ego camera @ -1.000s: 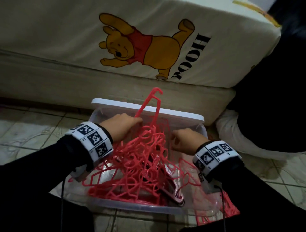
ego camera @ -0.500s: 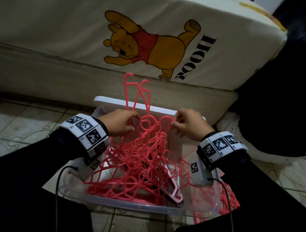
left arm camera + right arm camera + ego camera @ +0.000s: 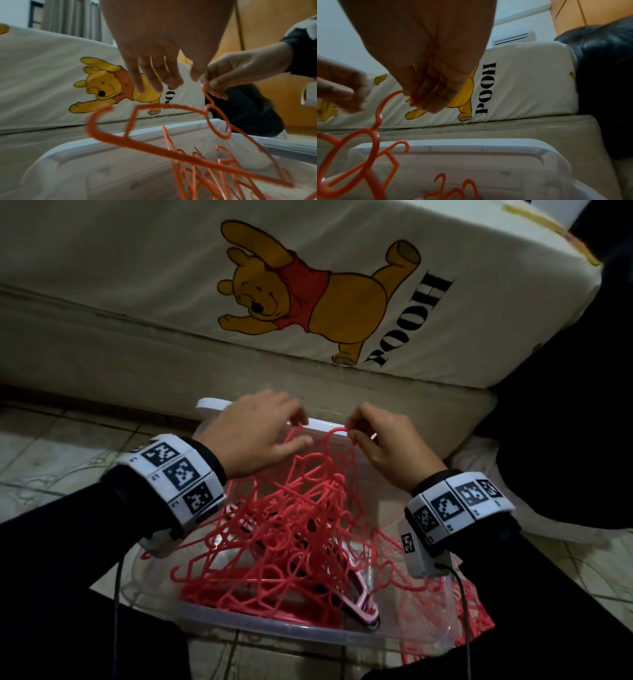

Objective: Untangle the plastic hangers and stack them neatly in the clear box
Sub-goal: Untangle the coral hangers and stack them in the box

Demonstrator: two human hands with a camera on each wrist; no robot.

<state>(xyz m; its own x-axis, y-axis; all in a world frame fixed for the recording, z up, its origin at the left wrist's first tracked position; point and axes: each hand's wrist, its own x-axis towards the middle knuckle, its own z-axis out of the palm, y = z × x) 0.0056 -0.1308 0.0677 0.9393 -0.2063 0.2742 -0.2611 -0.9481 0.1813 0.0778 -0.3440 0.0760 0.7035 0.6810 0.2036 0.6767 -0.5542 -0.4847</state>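
A tiled floor [image 3: 51, 446] lies before a low bed whose cream mattress cover [image 3: 137, 268] carries a yellow cartoon bear in a red shirt and upside-down black lettering. On the floor stands the clear box [image 3: 274, 631], a transparent plastic tub with a white lid [image 3: 322, 424] propped behind its far wall. Inside it sits the tangle of hangers [image 3: 281, 542]: thin coral-red plastic frames with small hooks, loops and angular shoulders, interlocked in a heap that rises toward the far rim; more red hangers lie outside the box at its right side. A paler pink hanger [image 3: 363, 607] rests at the near right of the heap. The right hand [image 3: 387, 450] pinches the curved hook of the uppermost hanger [image 3: 171, 151] between thumb and fingertips, its grip narrow and closed on the plastic. The left hand [image 3: 253, 436] hovers just beside it above the heap, fingers loosely spread, holding nothing.
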